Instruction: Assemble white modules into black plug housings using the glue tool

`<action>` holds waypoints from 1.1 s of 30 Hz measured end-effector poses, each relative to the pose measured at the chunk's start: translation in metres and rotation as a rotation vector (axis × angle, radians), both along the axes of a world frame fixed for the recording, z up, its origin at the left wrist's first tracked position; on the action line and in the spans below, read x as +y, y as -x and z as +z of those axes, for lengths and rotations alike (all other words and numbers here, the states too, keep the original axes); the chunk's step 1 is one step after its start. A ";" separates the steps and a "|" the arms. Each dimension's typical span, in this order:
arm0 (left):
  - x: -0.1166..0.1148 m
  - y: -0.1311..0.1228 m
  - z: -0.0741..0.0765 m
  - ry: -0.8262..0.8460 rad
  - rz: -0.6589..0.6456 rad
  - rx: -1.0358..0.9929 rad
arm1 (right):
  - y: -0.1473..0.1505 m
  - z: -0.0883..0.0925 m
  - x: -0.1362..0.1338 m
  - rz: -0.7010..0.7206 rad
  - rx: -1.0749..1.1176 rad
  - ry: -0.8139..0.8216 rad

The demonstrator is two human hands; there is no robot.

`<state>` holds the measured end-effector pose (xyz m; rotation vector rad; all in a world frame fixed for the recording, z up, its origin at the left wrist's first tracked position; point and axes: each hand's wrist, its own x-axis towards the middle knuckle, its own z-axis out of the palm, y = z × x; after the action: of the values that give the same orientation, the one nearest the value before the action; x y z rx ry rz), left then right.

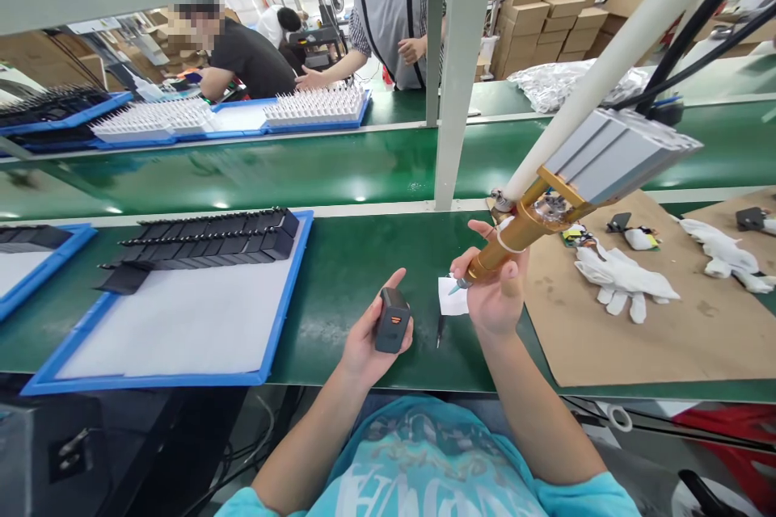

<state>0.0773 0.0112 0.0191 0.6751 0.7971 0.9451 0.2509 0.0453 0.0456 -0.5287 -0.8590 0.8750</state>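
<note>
My left hand [362, 346] is closed around a small black box-shaped plastic housing [393, 323], with an orange mark on its face, above the green bench. The fingers of my right hand [498, 308] are wrapped round a gold-coloured dispensing gun [512, 238]. Its narrow teal nozzle [457, 287] points down and left, while a grey metal block [622, 149] sits at its upper end. Below the nozzle lies a small white paper [452, 300], and beside it a thin dark tool [440, 331]. A gap separates the nozzle from the housing in my left hand.
To the left, a blue-rimmed tray [284, 299] carries rows of black housings [212, 238]. White gloves [630, 279] and small electronic parts [639, 237] lie on brown cardboard [597, 343] at right. A white upright post [453, 81] stands ahead. Co-workers are across the bench.
</note>
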 end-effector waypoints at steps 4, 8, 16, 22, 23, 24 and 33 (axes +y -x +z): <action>0.000 0.002 -0.002 -0.030 -0.011 -0.128 | 0.000 -0.001 0.001 -0.006 -0.016 -0.004; 0.001 0.005 -0.004 -0.086 -0.020 -0.246 | -0.001 -0.002 0.002 -0.023 -0.040 0.017; 0.004 0.010 -0.009 -0.179 -0.024 -0.275 | -0.002 -0.004 0.002 -0.022 -0.034 0.014; 0.004 0.017 -0.020 -0.240 -0.029 -0.212 | -0.001 -0.004 0.001 -0.027 -0.018 0.023; 0.004 0.022 -0.021 -0.248 -0.013 -0.161 | -0.001 -0.004 0.001 -0.027 -0.009 0.019; 0.003 0.029 -0.022 -0.264 0.020 -0.081 | -0.002 -0.004 0.000 -0.028 0.000 0.015; 0.037 0.172 0.000 -0.525 0.382 1.529 | -0.005 -0.004 -0.001 -0.005 0.037 0.088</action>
<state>-0.0948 0.0479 0.0195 1.8133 2.0944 0.8689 0.2556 0.0446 0.0415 -0.5894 -0.7880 0.9190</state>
